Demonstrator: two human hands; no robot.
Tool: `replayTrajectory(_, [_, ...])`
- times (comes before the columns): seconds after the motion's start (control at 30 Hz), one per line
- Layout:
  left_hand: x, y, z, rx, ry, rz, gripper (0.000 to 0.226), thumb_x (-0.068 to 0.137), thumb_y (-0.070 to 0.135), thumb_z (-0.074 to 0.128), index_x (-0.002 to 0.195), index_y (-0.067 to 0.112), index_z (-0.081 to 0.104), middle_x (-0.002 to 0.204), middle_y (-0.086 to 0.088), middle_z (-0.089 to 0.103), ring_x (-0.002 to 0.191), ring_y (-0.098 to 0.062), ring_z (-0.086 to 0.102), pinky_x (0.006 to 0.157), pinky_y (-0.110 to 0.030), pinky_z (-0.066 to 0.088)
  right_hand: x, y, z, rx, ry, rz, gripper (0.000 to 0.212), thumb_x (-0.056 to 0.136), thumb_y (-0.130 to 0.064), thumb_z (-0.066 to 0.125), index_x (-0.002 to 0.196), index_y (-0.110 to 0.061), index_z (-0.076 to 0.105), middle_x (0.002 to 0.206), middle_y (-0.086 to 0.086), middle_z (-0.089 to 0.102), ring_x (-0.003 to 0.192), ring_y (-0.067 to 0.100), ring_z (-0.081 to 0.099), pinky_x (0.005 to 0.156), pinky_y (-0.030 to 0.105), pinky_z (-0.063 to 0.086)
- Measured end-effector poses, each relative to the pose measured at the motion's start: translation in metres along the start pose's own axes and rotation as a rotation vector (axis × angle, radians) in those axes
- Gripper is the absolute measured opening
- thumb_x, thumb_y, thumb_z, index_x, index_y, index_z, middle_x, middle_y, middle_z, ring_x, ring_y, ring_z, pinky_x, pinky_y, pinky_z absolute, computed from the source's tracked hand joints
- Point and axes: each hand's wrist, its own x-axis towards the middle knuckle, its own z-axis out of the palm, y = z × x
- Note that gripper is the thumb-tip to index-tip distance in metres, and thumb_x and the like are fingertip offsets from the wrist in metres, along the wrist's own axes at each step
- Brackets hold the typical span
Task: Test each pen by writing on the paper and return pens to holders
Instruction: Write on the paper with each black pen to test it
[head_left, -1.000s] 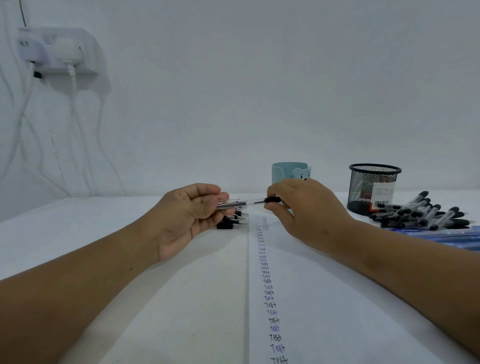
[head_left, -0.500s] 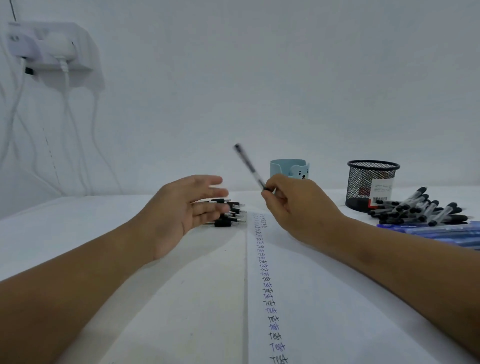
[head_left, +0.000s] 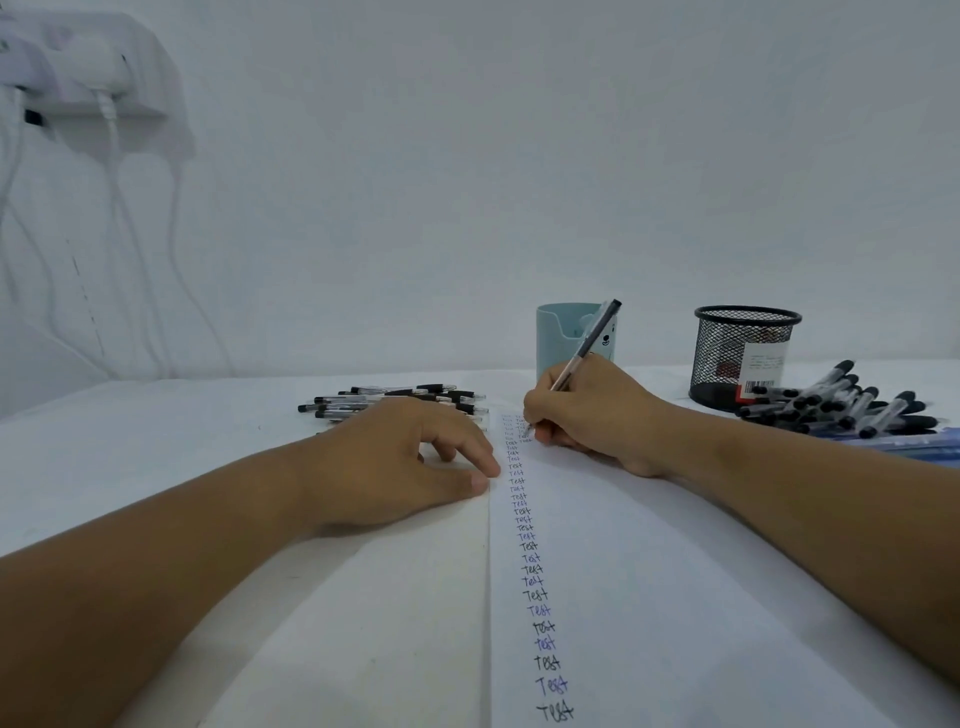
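At frame centre our right hand (head_left: 592, 415) pinches the pen (head_left: 584, 353), tip down-left on the paper (head_left: 623, 597), barrel slanting up-right; left hand (head_left: 405, 457) rests loose.

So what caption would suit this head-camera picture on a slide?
Right hand writes with a clear black-capped pen on white paper; left hand steadies its edge.

We lose pen (head_left: 588, 345) tip behind right hand (head_left: 592, 415) fingers; cannot tell if tip touches paper (head_left: 649, 597). Left hand (head_left: 400, 462) covers near part of left pen pile (head_left: 395, 400). Top rows of writing (head_left: 511, 431) too small for us to read. Paper cut by bottom edge. Label on mesh holder (head_left: 743, 353) unreadable. Blue packet (head_left: 904, 444) cut by right edge. Wall socket (head_left: 78, 62) blurred, cut by left edge.
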Motion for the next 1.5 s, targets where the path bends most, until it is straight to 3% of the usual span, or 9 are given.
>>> replayTrajectory(0.47, [0.0001,-0.0015,-0.0006,-0.001,-0.029,0.003,0.013,0.091,0.031,0.072,0.099,0.04,0.077,0.113,0.031,0.067,0.111,-0.004,0.06,0.084,-0.014,0.049,0.0016,0.0035,0.0014,-0.122,-0.035,-0.051,0.02,0.078,-0.018,0.066,0.058,-0.018,0.066,0.062,0.004,0.068,0.062,0.02,0.05,0.065,0.034,0.04])
replayTrajectory(0.77, [0.0005,-0.0027,-0.002,0.003,-0.04,0.002,0.012,0.092,0.033,0.071,0.101,0.039,0.077,0.116,0.028,0.067,0.112,-0.002,0.061,0.084,-0.014,0.049,0.001,0.0037,0.0025,-0.152,-0.035,-0.082,0.012,0.08,-0.017,0.066,0.068,-0.014,0.067,0.063,0.001,0.069,0.061,0.015,0.053,0.063,0.029,0.041])
replayTrajectory(1.07, [0.0005,-0.0014,-0.0019,-0.004,-0.04,-0.022,0.012,0.091,0.034,0.071,0.099,0.042,0.077,0.115,0.031,0.066,0.109,0.002,0.06,0.082,-0.012,0.045,0.0017,0.0051,0.0015,-0.152,0.012,-0.094,0.016,0.08,-0.016,0.065,0.064,-0.014,0.064,0.06,0.003,0.066,0.057,0.016,0.049,0.053,0.024,0.037])
replayTrajectory(1.5, [-0.0008,0.0009,-0.0031,0.015,-0.054,-0.019,0.013,0.092,0.036,0.069,0.102,0.04,0.076,0.116,0.033,0.065,0.113,0.0,0.059,0.086,-0.014,0.047,0.0002,0.0029,0.0006,-0.205,-0.009,-0.122,0.015,0.081,-0.015,0.062,0.066,-0.013,0.061,0.059,0.002,0.063,0.055,0.015,0.048,0.055,0.024,0.039])
